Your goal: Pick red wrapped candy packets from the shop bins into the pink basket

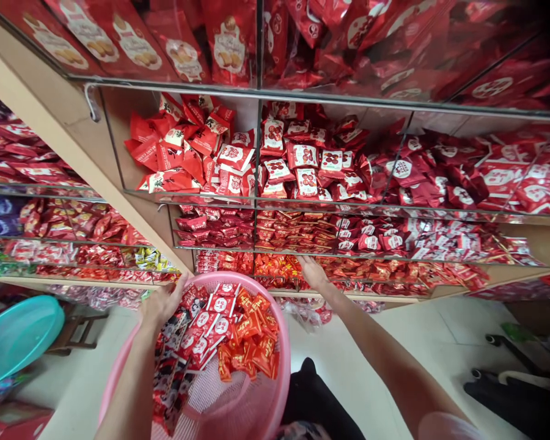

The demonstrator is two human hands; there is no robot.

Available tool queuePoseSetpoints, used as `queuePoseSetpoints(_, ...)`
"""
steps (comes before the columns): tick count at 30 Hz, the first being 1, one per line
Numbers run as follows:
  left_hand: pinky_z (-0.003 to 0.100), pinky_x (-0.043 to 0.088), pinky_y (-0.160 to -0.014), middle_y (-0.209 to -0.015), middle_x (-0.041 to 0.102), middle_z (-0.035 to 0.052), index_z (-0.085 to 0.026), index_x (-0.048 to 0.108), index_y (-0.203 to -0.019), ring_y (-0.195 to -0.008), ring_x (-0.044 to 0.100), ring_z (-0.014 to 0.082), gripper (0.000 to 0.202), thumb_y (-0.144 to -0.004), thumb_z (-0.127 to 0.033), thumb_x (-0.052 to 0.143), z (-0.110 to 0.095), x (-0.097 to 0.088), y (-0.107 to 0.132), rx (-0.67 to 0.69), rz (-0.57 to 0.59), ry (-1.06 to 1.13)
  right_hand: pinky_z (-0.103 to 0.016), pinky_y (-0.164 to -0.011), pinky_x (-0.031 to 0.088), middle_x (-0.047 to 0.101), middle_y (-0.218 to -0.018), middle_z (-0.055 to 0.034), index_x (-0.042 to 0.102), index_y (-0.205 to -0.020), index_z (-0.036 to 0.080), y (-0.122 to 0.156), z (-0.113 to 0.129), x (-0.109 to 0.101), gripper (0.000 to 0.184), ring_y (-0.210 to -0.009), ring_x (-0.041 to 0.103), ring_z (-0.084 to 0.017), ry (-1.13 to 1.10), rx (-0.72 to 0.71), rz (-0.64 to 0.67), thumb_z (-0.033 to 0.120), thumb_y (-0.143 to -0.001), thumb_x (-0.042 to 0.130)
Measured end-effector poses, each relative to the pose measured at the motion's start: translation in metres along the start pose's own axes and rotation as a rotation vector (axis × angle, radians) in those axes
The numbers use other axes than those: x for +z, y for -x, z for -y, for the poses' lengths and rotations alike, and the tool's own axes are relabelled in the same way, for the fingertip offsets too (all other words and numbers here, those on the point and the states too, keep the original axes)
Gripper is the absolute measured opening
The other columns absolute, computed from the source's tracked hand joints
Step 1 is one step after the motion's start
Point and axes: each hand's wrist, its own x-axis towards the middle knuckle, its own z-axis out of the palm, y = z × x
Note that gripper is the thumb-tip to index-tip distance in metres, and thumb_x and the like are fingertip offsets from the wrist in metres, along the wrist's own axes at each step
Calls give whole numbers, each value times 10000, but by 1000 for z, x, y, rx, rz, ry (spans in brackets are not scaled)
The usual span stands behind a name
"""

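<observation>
Two hands, one basket, packed shelves

Left hand (162, 304) spread at the rim of a pink plastic basket (280, 348), just beside red and white packets (220, 330) heaped inside. Right hand (312, 273) stretched out to red packets (275, 267) on the lowest shelf (348, 297); fingers look spread, though any pinch is hard to tell. Teal basin (18, 339) far left.

A wood-framed display unit with glass shelves (68, 116) fills the far side; pale floor tiles (421, 342) spread before it, a teal plastic basin (18, 339) to its left, black wheeled furniture (508, 391) to its right.
</observation>
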Motion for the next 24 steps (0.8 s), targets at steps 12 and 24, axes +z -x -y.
queuePoseSetpoints(12,476,406,-867,-1044,661,219,-153,670,-1061,-1037,572,398,877,-720,-757,134,14,1,1,-54,15,15,-280,-805,424,666,-998,-143,425,-1287,142,-21,1,-10,408,-956,616,-204,108,14,188,122,-880,394)
queuePoseSetpoints(24,487,402,-868,-1054,652,227,-143,670,-1028,-1062,555,402,917,-703,-783,100,-2,8,-8,-10,26,21,-315,-786,505,534,-1206,-93,412,-1315,203,68,38,-43,438,-887,624,-172,-237,-191,-121,351,-903,425)
